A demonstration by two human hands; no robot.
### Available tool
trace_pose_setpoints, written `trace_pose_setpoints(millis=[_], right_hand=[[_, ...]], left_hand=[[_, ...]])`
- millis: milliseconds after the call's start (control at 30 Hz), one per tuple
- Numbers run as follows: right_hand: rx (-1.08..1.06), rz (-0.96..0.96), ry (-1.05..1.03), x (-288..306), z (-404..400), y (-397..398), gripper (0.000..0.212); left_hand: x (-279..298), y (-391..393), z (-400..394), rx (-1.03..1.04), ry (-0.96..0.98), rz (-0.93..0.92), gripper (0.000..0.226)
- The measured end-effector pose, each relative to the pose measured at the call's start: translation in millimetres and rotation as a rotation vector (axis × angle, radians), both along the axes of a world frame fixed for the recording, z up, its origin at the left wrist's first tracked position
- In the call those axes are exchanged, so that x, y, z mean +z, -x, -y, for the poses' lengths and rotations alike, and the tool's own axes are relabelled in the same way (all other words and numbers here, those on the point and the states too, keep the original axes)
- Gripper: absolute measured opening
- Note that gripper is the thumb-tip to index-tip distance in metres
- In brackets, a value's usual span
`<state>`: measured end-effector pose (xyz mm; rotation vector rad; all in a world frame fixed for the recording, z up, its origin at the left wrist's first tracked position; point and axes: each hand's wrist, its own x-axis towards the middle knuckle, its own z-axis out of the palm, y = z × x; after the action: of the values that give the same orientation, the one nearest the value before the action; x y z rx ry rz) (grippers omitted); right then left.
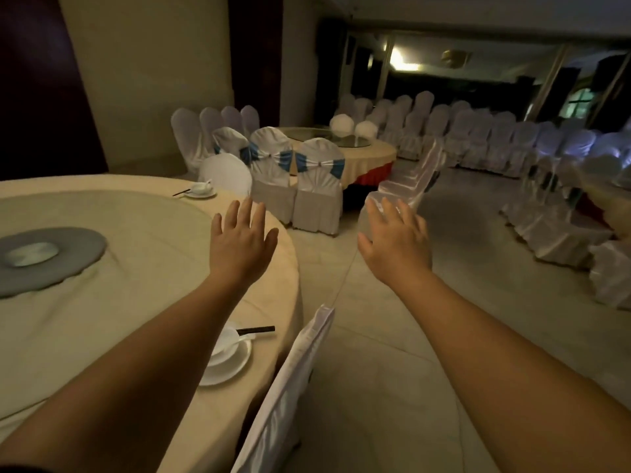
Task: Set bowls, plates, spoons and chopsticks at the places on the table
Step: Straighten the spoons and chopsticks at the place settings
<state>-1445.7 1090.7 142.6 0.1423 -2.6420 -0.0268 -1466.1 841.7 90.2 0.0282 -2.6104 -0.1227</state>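
Both my arms reach forward, palms down. My left hand [240, 238] hovers open over the right edge of the round cream table [146, 233], holding nothing. My right hand [397, 238] is open too, out over the floor past the table. A set place lies near me under my left forearm: a white plate [235, 367] with a bowl [223, 351] on it and dark chopsticks [256, 330] beside it. A second set place, a plate with bowl and spoon [200, 190] and chopsticks [181, 192], sits at the table's far edge.
A white-covered chair [290, 387] stands against the table at my near right. More covered chairs [317, 186] with blue sashes ring another round table [368, 155] behind. Rows of covered chairs [495, 141] line the right side. A grey turntable base [51, 257] lies at the table's middle.
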Motion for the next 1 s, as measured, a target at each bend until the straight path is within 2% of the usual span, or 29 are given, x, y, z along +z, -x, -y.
trace_pose_setpoints(millis=[167,333,500,633,800,867,933,1000], right_hand=[[0.137,0.056,0.055,-16,16,76,0.064],[0.403,0.128,0.075,-47,55,130,0.061],[0.645,0.201,0.052,-68,79,174,0.058],[0.75,0.317,0.105,-85,90,200,0.05],[0.801,0.642,0.181,-129,111,211,0.046],[0.815,0.743,0.159,-148,120,211,0.041],[0.813,0.814,0.148,-165,128,212,0.028],[0.799,0.882,0.171,-183,133,215,0.031]], left_hand=[[-8,17,34,0.213,-0.006,0.02,0.061],[-27,1,65,0.514,-0.081,0.066,0.061],[-34,-29,62,0.832,-0.195,0.074,0.06],[-51,-59,36,1.058,-0.418,0.02,0.053],[-101,-96,12,1.294,-0.853,0.075,0.036],[-123,-104,7,1.342,-0.966,0.117,0.032],[-145,-107,5,1.352,-1.049,0.159,0.029],[-163,-106,10,1.344,-1.126,0.168,0.028]])
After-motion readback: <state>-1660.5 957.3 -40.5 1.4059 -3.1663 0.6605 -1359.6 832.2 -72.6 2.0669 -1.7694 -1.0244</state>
